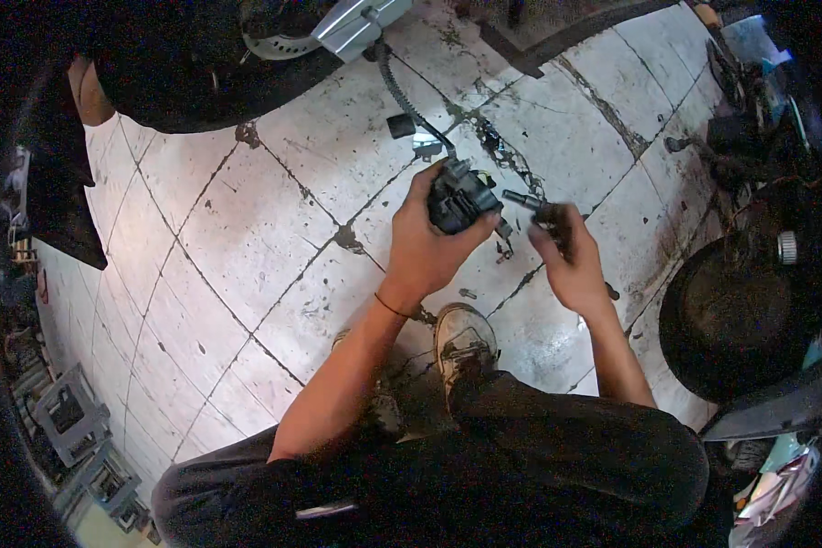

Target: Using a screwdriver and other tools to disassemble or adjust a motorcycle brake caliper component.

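My left hand (pixel 427 247) is wrapped round a dark brake caliper (pixel 457 201) held above the tiled floor. A black ribbed hose (pixel 395 87) runs from the caliper up to a silver fork leg (pixel 361 29) at the top. Just right of the caliper, my right hand (pixel 571 265) is closed on what looks like a socket wrench (pixel 519 197). Its metal end points toward the caliper, with a small gap between them, and a dark handle tip shows below the palm. The right fingers are slightly blurred.
A brake disc (pixel 288 47) shows beside the fork leg. Near my shoe (pixel 464 336) lies a small metal piece (pixel 468 293). A small black block (pixel 400 126) is by the hose. A round black container (pixel 731 310) stands at right, and grey metal frames (pixel 68 411) lie at lower left.
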`<state>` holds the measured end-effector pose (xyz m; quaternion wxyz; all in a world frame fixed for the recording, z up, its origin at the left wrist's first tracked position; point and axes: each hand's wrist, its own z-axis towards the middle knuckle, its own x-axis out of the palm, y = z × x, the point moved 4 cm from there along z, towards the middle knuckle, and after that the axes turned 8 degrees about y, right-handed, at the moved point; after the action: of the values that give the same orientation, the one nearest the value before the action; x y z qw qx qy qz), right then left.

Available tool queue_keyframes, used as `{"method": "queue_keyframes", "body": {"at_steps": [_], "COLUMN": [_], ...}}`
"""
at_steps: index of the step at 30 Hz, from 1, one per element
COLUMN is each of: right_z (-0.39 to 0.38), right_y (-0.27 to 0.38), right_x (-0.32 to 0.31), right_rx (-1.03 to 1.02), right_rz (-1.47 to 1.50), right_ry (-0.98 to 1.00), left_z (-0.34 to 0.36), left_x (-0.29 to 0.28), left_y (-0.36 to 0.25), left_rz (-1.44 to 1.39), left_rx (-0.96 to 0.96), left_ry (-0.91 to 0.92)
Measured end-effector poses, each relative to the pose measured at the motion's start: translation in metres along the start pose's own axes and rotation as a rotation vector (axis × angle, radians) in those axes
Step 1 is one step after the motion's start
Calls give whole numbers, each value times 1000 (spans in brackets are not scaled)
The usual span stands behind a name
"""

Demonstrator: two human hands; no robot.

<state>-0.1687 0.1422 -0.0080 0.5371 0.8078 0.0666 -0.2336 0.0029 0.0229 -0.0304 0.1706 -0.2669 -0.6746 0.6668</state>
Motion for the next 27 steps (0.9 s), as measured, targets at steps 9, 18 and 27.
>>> {"method": "queue_keyframes", "body": {"at_steps": [9,18,27], "right_z": [21,-71,-58], "right_y": [7,-181,-61], "right_x": [4,-72,-67], "right_rx": [-79,396,-11], "right_rz": [-30,-882,-283], "right_ry": [39,58,-154], "left_z": [-7,5,18], "left_x": [-10,-29,-18], "left_y": [6,14,23], "left_rz": [-55,281,363], "left_rx": [10,-67,-26], "left_ry": [84,-16,-158]}}
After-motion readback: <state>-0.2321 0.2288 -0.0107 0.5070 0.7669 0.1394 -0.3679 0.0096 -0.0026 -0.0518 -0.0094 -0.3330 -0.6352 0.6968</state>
